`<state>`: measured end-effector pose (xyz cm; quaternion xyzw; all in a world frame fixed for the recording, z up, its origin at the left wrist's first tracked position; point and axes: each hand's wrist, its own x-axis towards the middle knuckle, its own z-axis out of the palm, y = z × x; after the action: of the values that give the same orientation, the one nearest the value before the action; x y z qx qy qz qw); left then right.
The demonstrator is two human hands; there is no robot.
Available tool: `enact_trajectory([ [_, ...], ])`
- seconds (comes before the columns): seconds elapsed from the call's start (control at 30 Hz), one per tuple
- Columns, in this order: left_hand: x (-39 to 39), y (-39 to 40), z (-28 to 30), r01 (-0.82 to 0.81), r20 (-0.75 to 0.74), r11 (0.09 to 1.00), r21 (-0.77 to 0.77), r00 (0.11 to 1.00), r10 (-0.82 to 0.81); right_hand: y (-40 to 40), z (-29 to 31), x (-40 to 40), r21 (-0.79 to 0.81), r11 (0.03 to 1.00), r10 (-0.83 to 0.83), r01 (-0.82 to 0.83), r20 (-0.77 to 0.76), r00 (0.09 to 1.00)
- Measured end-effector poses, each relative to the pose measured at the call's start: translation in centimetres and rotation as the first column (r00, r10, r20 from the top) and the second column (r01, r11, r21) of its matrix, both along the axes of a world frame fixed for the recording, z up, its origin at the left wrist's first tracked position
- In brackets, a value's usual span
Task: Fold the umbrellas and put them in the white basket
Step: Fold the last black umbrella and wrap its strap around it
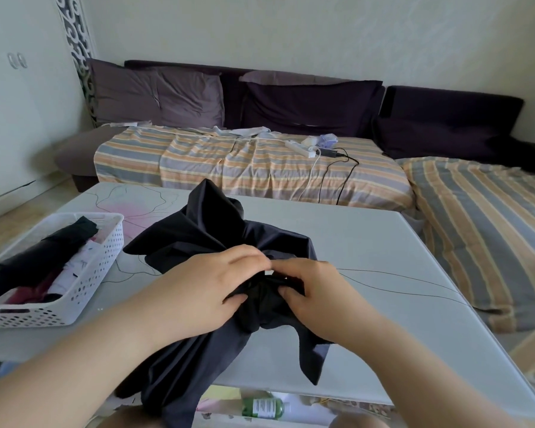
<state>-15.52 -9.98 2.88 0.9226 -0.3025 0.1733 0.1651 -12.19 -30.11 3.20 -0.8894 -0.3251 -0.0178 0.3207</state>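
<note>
left hand (207,282): mine, fingers curled into the bunched middle of the dark umbrella (217,242), thumb tucked under a fold, so it's gripping fabric
right hand (309,291): also pinching the same bunch from the other side, fingertips almost touching the left ones
umbrella: dark navy/black canopy, still floppy and spread on the desk (383,257), one flap sticking up toward the sofa, the rest hanging off the near edge toward my lap. can't see the handle or ribs, they're buried in cloth
step: I'd say I'm mid-fold, gathering the panels around the shaft, nowhere near a tight roll yet
white basket (105,242): on the desk just left of the umbrella, already has a folded black umbrella (44,251) lying on top, plus a white and a pinkish one under it
next move: probably need to smooth each flap one way, wrap them snug and find the strap, then it goes left into the basket. room's tight in there so it likely has to lie alongside the black one
background: sofa (291,100) with striped sheet (229,162), power strip (300,148) on it
</note>
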Motion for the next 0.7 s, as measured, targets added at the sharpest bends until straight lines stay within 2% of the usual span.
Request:
enact_trajectory([
  [0.1, 0.2, 0.0, 0.0, -0.032, 0.011, 0.999, 0.012, 0.999, 0.032, -0.8, 0.0, -0.2, 0.000, 0.996, -0.092, 0.092, 0.017, 0.996],
  [0.2, 0.3, 0.4, 0.2, -0.116, -0.040, 0.993, -0.019, 0.993, 0.115, -2.3, -0.3, -0.1, -0.254, 0.951, -0.157, 0.177, 0.097, 0.983],
  [0.23, 0.4, 0.5, 0.3, -0.140, -0.050, 0.990, -0.025, 0.989, 0.139, -2.9, -0.3, -0.1, -0.276, 0.937, -0.187, 0.214, 0.123, 0.975],
  [0.4, 0.8, 0.6, 0.9, -0.216, -0.072, 0.975, -0.054, 0.975, 0.212, -4.7, -0.4, -0.4, -0.098, 0.945, -0.285, 0.311, 0.217, 0.934],
  [0.47, 0.9, 0.5, 1.1, -0.232, -0.082, 0.971, -0.052, 0.970, 0.227, -4.6, -0.6, -0.6, -0.035, 0.941, -0.324, 0.336, 0.184, 0.928],
  [0.57, 0.9, 0.8, 1.3, -0.243, -0.104, 0.969, -0.041, 0.966, 0.237, -4.9, -1.2, 0.0, -0.063, 0.926, -0.362, 0.372, 0.128, 0.923],
  [0.7, 0.8, 1.2, 1.5, -0.235, -0.132, 0.972, -0.031, 0.964, 0.229, -5.7, -1.4, 0.6, 0.111, 0.937, -0.345, 0.331, 0.162, 0.924],
])
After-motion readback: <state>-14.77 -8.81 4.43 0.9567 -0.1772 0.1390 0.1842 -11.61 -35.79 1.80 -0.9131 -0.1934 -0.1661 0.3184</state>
